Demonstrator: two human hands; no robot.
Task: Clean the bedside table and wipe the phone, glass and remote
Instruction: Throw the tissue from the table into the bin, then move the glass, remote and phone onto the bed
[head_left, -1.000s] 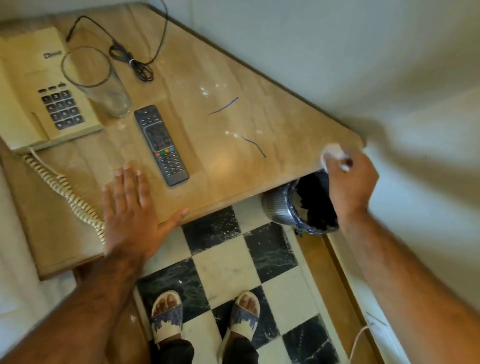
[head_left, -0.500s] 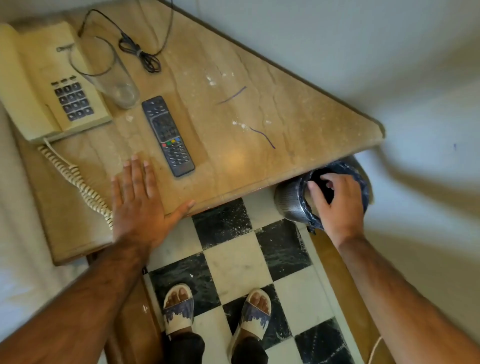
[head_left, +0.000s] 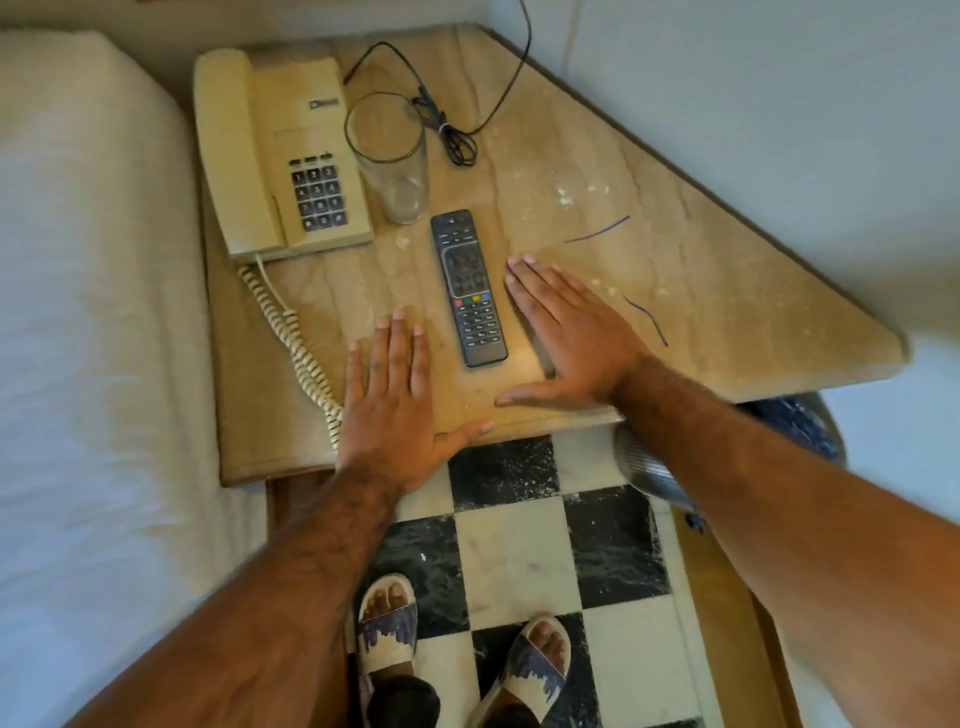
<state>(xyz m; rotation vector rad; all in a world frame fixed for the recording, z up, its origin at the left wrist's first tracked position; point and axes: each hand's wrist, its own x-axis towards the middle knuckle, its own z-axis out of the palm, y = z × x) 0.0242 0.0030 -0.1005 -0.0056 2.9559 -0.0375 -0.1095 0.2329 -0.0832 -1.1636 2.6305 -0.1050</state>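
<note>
The beige marble bedside table (head_left: 727, 291) carries a cream corded phone (head_left: 275, 156) at the back left, an empty clear glass (head_left: 389, 156) beside it and a black remote (head_left: 469, 288) in the middle. My left hand (head_left: 389, 405) lies flat, palm down, on the front edge left of the remote. On the other side of the remote my right hand (head_left: 566, 332) rests flat on the top, fingers pointing back-left. Neither hand holds anything. White crumbs (head_left: 566, 192) and two thin blue threads (head_left: 597, 231) lie on the right half of the table.
A black cable (head_left: 447, 130) coils behind the glass. A bin with a dark liner (head_left: 779, 431) stands under the table's right corner, partly hidden by my right arm. A white bed (head_left: 93, 312) borders the table's left side. My sandalled feet stand on checkered floor tiles (head_left: 519, 545).
My right hand has come up from the bin, where it had dropped a white scrap, and now lies flat on the table right of the remote. The left hand stays flat.
</note>
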